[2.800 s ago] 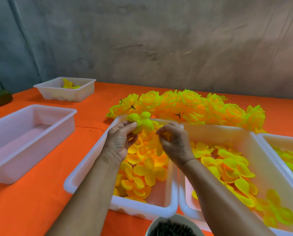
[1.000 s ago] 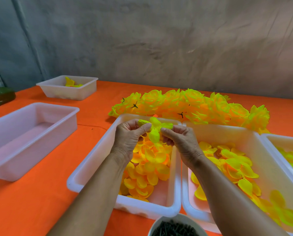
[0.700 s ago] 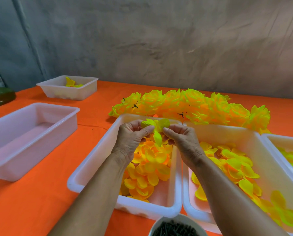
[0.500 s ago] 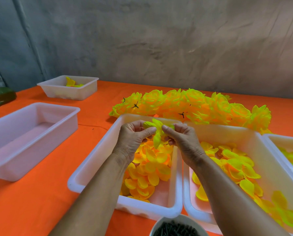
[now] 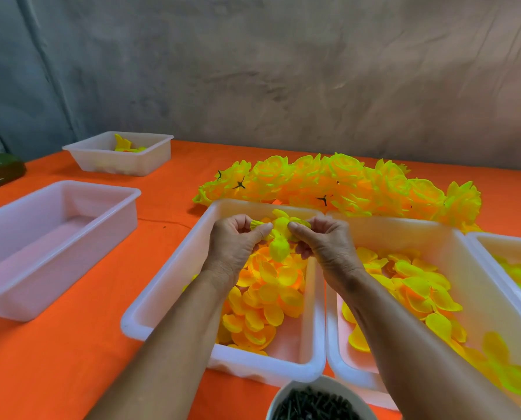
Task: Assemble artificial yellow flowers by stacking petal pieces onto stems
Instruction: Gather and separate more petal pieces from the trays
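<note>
Both hands hold one partly built yellow flower above the far end of a white tray full of orange-yellow petal pieces. My left hand pinches its left petals between thumb and fingers. My right hand pinches the right side. One petal hangs down between the hands. The stem is hidden by fingers and petals. A white bowl of dark stems sits at the bottom edge.
A second tray of yellow petals lies right of the first, a third at the far right. Finished yellow flowers are heaped behind them. An empty white tray and a smaller tray stand left on the orange table.
Both hands stayed above the tray's far end, fingers shifting on the flower. The petals were pressed closer together and one now droops lower between the hands.
</note>
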Available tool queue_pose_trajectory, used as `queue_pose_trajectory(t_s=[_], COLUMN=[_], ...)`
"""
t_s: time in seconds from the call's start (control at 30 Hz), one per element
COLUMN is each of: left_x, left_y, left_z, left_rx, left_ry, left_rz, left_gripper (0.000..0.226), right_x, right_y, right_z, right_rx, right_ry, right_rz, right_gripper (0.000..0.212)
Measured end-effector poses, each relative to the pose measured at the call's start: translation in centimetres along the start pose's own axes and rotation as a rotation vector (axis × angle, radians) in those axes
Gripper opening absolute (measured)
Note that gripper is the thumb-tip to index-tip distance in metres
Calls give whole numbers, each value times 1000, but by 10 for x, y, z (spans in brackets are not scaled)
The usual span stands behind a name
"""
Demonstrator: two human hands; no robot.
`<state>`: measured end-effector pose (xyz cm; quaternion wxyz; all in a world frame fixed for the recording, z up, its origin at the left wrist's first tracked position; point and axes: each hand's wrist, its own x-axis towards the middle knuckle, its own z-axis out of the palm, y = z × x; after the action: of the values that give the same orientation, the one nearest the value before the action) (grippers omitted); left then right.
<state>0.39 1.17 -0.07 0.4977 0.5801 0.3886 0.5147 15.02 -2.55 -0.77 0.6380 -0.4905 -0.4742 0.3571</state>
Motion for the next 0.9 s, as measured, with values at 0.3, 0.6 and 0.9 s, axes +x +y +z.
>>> queue_pose_trajectory(t_s=[0.3, 0.6, 0.9], left_x=[-3, -14, -38], left_y=[1, 14, 10], left_z=[-1, -3, -5], left_rx=[-72, 70, 421], left_ry=[-55, -235, -337], left_rz=[-118, -239, -362], left_gripper=[15, 14, 14], right_x=[-5, -32, -82], right_y=[-14, -66, -55], right_z=[3, -72, -133], right_rx=[-122, -405, -493], right_ry=[-43, 125, 136], right_rz=[16, 14, 175], right_gripper=[10, 17, 7])
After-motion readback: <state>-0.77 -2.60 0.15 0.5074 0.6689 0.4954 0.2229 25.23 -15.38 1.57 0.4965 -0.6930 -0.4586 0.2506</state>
